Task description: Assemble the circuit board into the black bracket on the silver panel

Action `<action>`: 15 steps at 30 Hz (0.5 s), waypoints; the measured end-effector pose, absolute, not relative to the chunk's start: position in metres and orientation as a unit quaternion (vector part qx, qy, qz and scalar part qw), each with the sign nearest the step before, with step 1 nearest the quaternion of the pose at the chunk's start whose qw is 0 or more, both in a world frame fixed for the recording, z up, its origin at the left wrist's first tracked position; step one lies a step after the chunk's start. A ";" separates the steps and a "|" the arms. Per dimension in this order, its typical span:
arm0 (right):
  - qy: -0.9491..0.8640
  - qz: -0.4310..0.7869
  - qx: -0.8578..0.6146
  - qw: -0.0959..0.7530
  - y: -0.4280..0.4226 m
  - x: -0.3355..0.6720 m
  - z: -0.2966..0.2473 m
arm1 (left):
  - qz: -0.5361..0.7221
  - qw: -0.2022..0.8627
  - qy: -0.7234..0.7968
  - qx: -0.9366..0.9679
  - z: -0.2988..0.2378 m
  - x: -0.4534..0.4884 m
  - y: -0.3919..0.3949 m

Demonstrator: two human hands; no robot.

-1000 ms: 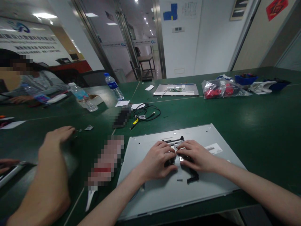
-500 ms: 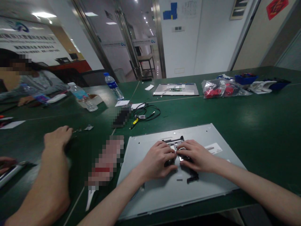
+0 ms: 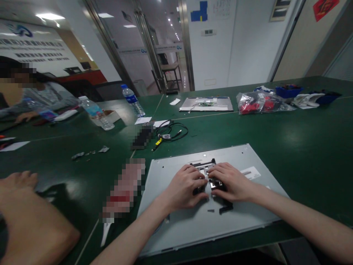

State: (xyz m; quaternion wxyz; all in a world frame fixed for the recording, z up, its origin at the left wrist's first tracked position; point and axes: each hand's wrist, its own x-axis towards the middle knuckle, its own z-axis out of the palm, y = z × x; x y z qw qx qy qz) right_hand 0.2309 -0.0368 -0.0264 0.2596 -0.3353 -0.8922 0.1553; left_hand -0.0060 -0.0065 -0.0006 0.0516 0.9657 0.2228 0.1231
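Black fitting [image 3: 213, 183] sits midway across the grey panel [image 3: 248, 209], which lies flat on the green bench [image 3: 303, 147] right in front of the person. Both hands are on it. Left hand [image 3: 185, 186] is curled in, thumb & fingers nipped round its dark left end. Right hand [image 3: 231, 182] arches over the right end, fingertips pressed down & closed on it. Neither hand is open; whether the fitting is gripped or just pushed I can't tell, as the fingers hide it. A black frame [image 3: 202, 163] shows just beyond the fingertips. A loose black piece [image 3: 225, 209] lies on the panel just this side of the right hand, not touching it.

Vs a sec ago the person's hands have barely shifted: same pinch, same spot, fitting not lifted, loose piece where it was. So the work at the fitting looks like small finger effort, w/ no visible progress either way. The big change is at the left. The co-worker's hand [image 3: 18, 181], which was out by the metal scraps [image 3: 78, 155], has pulled back toward the near edge & is well apart from them now, so the scraps lie uncovered. Rest is as before: water bottle [image 3: 96, 114], cable coil [image 3: 171, 132], second panel [image 3: 206, 104] & bag of red parts [image 3: 259, 103] further back
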 end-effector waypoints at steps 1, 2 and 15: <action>-0.892 0.156 -0.337 0.259 -0.037 0.231 -0.026 | 0.123 0.049 0.222 0.966 -0.001 -0.006 -0.006; -0.891 0.157 -0.339 0.257 -0.037 0.231 -0.025 | 0.123 0.047 0.220 0.967 -0.001 -0.006 -0.006; -0.887 0.163 -0.346 0.258 -0.038 0.231 -0.027 | 0.123 0.039 0.221 0.967 -0.001 -0.005 -0.007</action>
